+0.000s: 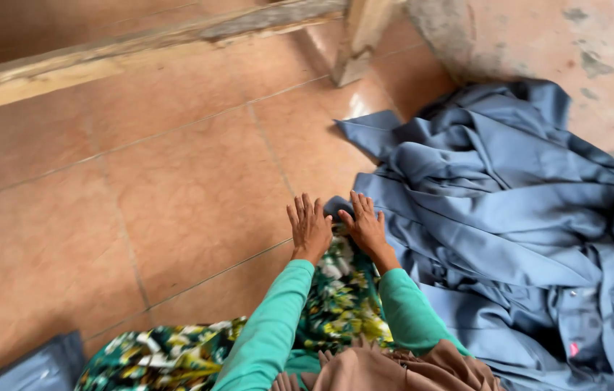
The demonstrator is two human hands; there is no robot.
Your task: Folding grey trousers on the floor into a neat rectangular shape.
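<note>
My left hand (309,226) lies flat, fingers spread, on the tiled floor just beside the edge of a grey-blue garment. My right hand (365,223) rests palm down with fingers apart on the near edge of that grey-blue garment pile (509,217), which spreads crumpled over the floor to the right. Both arms wear teal sleeves. A green, yellow and white patterned cloth (339,297) lies under and between my forearms. Neither hand grips anything.
Terracotta floor tiles (176,188) stretch to the left. A wooden beam (104,61) and a wooden post (357,40) stand at the back. A rough concrete patch (582,43) is at the top right. Another grey-blue cloth piece (39,366) shows at the bottom left.
</note>
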